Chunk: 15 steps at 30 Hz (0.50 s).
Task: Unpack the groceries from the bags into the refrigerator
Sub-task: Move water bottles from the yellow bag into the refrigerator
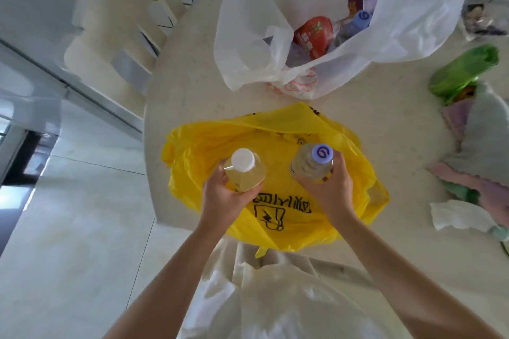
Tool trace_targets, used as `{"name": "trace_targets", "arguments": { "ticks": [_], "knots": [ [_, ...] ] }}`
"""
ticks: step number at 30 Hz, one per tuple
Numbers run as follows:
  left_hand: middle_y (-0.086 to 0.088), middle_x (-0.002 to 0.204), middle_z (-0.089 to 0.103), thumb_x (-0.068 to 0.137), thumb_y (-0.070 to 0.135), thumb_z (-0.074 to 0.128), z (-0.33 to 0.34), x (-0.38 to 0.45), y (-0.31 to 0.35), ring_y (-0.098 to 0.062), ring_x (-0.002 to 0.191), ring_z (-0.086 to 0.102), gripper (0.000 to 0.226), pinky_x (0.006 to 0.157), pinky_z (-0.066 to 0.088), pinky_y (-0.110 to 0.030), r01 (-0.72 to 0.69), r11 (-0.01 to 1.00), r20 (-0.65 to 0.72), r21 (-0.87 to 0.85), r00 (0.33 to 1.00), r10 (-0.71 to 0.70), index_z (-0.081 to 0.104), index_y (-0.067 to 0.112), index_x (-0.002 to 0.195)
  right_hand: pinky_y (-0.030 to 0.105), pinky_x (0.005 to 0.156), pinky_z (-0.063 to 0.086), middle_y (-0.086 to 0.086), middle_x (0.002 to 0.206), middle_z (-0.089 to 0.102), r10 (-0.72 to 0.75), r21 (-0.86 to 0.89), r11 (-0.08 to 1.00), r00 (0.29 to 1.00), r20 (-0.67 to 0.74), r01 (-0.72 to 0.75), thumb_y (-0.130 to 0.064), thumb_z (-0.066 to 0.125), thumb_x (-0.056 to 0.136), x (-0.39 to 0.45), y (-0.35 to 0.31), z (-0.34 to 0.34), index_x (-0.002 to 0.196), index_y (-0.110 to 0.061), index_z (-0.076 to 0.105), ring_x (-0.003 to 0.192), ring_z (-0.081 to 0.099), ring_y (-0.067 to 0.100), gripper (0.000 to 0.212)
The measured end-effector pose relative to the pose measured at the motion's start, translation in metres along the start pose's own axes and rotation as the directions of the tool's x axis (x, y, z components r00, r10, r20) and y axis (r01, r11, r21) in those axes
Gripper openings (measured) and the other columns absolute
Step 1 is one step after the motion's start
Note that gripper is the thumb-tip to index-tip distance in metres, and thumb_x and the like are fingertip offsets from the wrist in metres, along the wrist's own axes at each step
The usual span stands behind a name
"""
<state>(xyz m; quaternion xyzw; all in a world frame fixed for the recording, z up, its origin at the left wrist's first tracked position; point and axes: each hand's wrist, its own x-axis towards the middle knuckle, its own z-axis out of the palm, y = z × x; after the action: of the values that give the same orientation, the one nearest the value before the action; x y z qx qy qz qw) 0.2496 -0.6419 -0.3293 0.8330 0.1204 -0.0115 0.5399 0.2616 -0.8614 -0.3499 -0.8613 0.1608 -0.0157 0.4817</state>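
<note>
A yellow plastic bag with black print lies open on the round table's near edge. Above it my left hand grips a bottle of yellow drink with a white cap. My right hand grips a clear bottle with a pale purple cap. Both bottles are upright. Farther back stands a white plastic bag, open, with a red packet, a purple-capped bottle and other packets inside.
The pale round table also bears a green bag, purple packets, another white bag and a crumpled tissue at the right. A cream chair stands at the table's far left. Tiled floor lies to the left.
</note>
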Motion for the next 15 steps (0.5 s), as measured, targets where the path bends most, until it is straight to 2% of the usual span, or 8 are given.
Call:
{"name": "trace_targets", "arguments": {
  "ticks": [3,5,7,9,10,13,15],
  "knots": [
    [0.006,0.099,0.071,0.056,0.037,0.093,-0.016,-0.018,0.006,-0.013,0.093,0.067,0.068,0.077,0.057,-0.029,-0.030,0.999,-0.051,-0.015,0.998,0.029,0.063,0.016,0.113,0.009,0.068,0.048,-0.029,0.103,0.054,0.002,0.044,0.999,1.000,-0.014,-0.001,-0.028,0.091,0.059,-0.026,-0.016,-0.005,0.115,-0.037,0.045,0.094,0.054,-0.012,0.073],
    [0.007,0.100,0.071,0.057,0.034,0.094,-0.029,-0.033,0.010,-0.015,0.096,0.067,0.065,0.079,0.056,-0.034,-0.045,0.998,-0.091,-0.047,0.995,0.040,0.063,0.018,0.112,0.007,0.067,0.047,-0.036,0.100,0.053,-0.032,0.062,0.998,0.999,0.027,0.030,-0.025,0.091,0.058,-0.045,-0.025,-0.006,0.109,-0.048,0.042,0.096,0.051,-0.020,0.074],
    [0.006,0.100,0.071,0.058,0.030,0.094,-0.043,-0.049,0.011,-0.017,0.097,0.067,0.063,0.081,0.056,-0.039,-0.040,0.996,-0.110,-0.082,0.993,0.031,0.063,0.019,0.112,0.017,0.074,0.051,-0.040,0.103,0.054,-0.068,0.052,0.997,0.993,0.094,0.063,-0.027,0.092,0.057,-0.064,-0.034,-0.003,0.107,-0.053,0.043,0.099,0.054,-0.011,0.075],
    [0.005,0.100,0.071,0.059,0.029,0.094,-0.058,-0.064,0.006,-0.018,0.096,0.068,0.060,0.079,0.056,-0.044,-0.014,0.994,-0.140,-0.110,0.990,-0.001,0.064,0.021,0.111,0.034,0.080,0.054,-0.032,0.106,0.057,-0.096,0.056,0.995,0.984,0.152,0.088,-0.030,0.092,0.055,-0.082,-0.044,0.005,0.109,-0.054,0.044,0.100,0.058,0.001,0.075],
    [0.005,0.099,0.071,0.058,0.030,0.094,-0.067,-0.074,0.002,-0.018,0.095,0.068,0.061,0.078,0.056,-0.045,0.002,0.993,-0.163,-0.115,0.986,-0.021,0.064,0.023,0.110,0.037,0.081,0.054,-0.030,0.107,0.057,-0.114,0.056,0.993,0.977,0.180,0.106,-0.031,0.091,0.054,-0.091,-0.051,0.010,0.109,-0.054,0.043,0.099,0.058,0.003,0.076],
    [0.009,0.099,0.069,0.055,0.036,0.094,-0.097,-0.109,-0.009,-0.017,0.093,0.066,0.065,0.076,0.055,-0.045,0.043,0.994,-0.230,-0.102,0.971,-0.065,0.061,0.031,0.110,0.035,0.083,0.052,-0.031,0.109,0.054,-0.211,0.057,0.978,0.939,0.270,0.203,-0.031,0.091,0.055,-0.120,-0.073,0.029,0.109,-0.057,0.040,0.099,0.056,0.005,0.079],
    [0.012,0.099,0.069,0.055,0.033,0.094,-0.120,-0.138,-0.018,-0.014,0.092,0.065,0.063,0.078,0.055,-0.041,0.061,0.990,-0.271,-0.128,0.958,-0.094,0.060,0.034,0.109,0.033,0.084,0.052,-0.031,0.111,0.053,-0.269,0.069,0.963,0.907,0.324,0.261,-0.033,0.091,0.055,-0.144,-0.088,0.045,0.110,-0.059,0.039,0.103,0.056,0.006,0.080]
  ]
}}
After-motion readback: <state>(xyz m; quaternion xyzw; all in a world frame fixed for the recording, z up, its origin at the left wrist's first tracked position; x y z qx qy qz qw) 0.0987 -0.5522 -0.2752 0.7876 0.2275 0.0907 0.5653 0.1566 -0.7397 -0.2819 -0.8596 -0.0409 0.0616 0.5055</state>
